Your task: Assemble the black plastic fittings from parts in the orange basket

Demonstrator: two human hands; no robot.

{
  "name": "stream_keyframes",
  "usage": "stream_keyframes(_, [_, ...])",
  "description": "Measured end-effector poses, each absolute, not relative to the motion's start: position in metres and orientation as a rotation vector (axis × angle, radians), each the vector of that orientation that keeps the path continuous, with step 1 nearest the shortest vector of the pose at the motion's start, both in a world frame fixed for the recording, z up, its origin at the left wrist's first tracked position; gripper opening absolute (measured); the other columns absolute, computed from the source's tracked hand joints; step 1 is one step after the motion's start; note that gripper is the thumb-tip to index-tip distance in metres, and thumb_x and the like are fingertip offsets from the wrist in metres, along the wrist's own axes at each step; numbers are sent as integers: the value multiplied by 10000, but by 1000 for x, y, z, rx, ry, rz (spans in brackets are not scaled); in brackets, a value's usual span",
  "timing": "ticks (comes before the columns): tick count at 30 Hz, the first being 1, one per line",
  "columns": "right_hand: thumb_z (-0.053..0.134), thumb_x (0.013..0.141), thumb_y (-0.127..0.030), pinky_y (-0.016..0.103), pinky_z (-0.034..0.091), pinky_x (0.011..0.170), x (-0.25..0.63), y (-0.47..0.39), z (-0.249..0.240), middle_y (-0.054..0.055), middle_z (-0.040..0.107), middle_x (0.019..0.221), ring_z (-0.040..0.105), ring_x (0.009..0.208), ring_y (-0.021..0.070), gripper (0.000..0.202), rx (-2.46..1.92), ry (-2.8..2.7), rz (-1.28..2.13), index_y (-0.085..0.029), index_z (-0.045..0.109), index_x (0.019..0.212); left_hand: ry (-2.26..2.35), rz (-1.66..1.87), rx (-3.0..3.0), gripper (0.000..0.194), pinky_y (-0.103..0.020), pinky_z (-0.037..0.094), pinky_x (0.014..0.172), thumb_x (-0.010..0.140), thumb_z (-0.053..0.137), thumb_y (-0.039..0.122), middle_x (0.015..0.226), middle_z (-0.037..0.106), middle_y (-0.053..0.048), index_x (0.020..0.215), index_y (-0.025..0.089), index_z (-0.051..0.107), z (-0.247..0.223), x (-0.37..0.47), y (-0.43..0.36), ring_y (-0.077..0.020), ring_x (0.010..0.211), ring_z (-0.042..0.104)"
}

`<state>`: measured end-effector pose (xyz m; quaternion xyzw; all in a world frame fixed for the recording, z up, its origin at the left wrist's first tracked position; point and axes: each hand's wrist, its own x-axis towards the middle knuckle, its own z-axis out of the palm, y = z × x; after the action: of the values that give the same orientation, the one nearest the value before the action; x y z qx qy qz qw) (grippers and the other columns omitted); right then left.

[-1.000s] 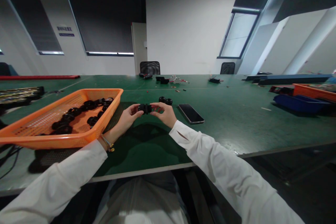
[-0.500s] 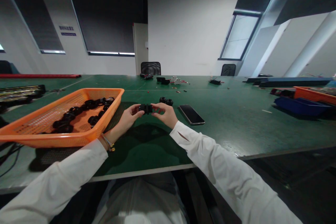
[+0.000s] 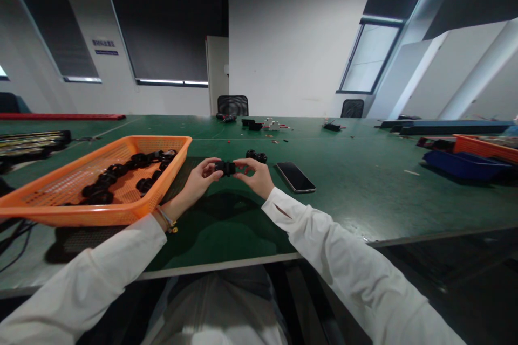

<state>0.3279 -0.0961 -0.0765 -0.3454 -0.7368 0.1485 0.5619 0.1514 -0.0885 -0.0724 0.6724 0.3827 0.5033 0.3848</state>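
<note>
Between my two hands is a small black ribbed cylindrical part, held level above the green table. My left hand pinches its left end between thumb and fingers. My right hand grips its right end with thumb and fingertips. Just behind my right hand, a pair of similar black round parts rests on the table. An orange plastic basket stands to the left of my left hand, with several black parts lying inside. The fingers partly cover the ends of the held part.
A smartphone lies right of my right hand. Small black and white components sit farther back on the green table. At the right are a blue tray and an orange basket. Dark cables lie at the left edge.
</note>
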Motion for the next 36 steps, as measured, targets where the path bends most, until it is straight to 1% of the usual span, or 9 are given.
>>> stream_keyframes(6, [654, 622, -214, 249, 466, 606, 328, -96, -76, 42, 657, 819, 581, 713, 138, 281, -819, -1733, 364, -171, 648, 900, 970, 1287, 1709, 435, -236, 423, 581, 590, 620, 327, 699, 552, 18, 979, 156, 524, -73, 151, -88, -111, 633, 505])
stream_keyframes(16, [644, 640, -250, 250, 466, 606, 328, -94, -78, 36, 661, 810, 589, 706, 136, 275, -840, -1731, 364, -184, 651, 907, 981, 1292, 1721, 441, -249, 436, 610, 587, 621, 343, 752, 572, 0, 978, 160, 531, -75, 150, -86, -125, 675, 523])
stream_keyframes(23, [643, 645, -266, 260, 467, 616, 329, -94, -78, 44, 656, 791, 585, 702, 142, 294, -845, -1748, 365, -174, 654, 924, 993, 1290, 1712, 449, -254, 432, 621, 576, 629, 344, 744, 570, 4, 973, 159, 533, -74, 150, -86, -123, 663, 522])
stream_keyframes(28, [648, 629, -226, 256, 468, 616, 330, -93, -78, 39, 650, 801, 581, 718, 141, 319, -817, -1774, 361, -182, 651, 945, 985, 1291, 1710, 441, -256, 428, 628, 580, 627, 344, 730, 565, 9, 969, 160, 529, -73, 151, -87, -121, 660, 518])
stream_keyframes(32, [644, 622, -195, 246, 465, 603, 329, -95, -76, 45, 643, 894, 577, 761, 144, 290, -827, -1754, 330, -202, 662, 911, 992, 1284, 1716, 438, -250, 420, 615, 585, 623, 344, 720, 560, 12, 970, 159, 527, -73, 151, -88, -116, 644, 510])
stream_keyframes(36, [638, 621, -184, 248, 457, 606, 329, -97, -76, 41, 651, 859, 571, 735, 140, 310, -841, -1754, 311, -193, 649, 931, 975, 1289, 1712, 446, -248, 417, 618, 582, 623, 345, 732, 556, 9, 972, 154, 522, -73, 151, -87, -117, 659, 509])
